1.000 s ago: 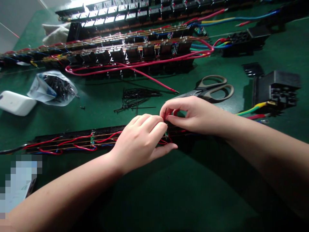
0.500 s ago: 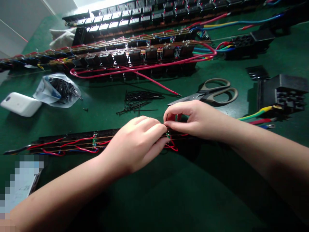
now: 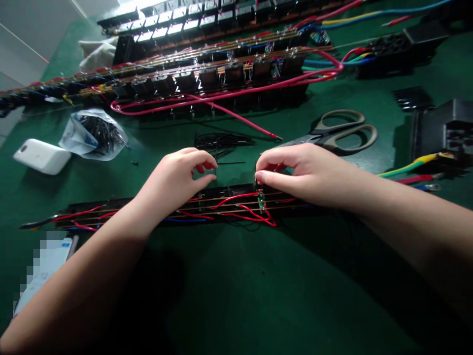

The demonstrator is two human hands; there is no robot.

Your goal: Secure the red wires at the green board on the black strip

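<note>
A long black strip (image 3: 229,190) lies across the green table, with copper rods, red and blue wires and a small green circuit board (image 3: 261,201) along it. At its far edge, beside that board, my right hand (image 3: 291,170) is closed in a pinch on a thin black cable tie (image 3: 256,170), mostly hidden by the fingers. My left hand (image 3: 181,172) hovers over the strip further left, thumb and fingers apart, holding nothing I can see. Behind it lies a loose pile of black cable ties (image 3: 225,142). Scissors (image 3: 345,132) with grey-black handles lie just beyond my right hand.
A plastic bag of black pieces (image 3: 94,135) and a white case (image 3: 42,157) are at left. Further back run wired black assemblies (image 3: 214,79) with a red cable (image 3: 236,93). A black connector (image 3: 439,128) stands at right. A phone (image 3: 48,268) lies near my left forearm.
My left hand has come away from the strip and moved left and up, its fingers parting. The right hand stays pinched by the strip. The whole view has shifted slightly.
</note>
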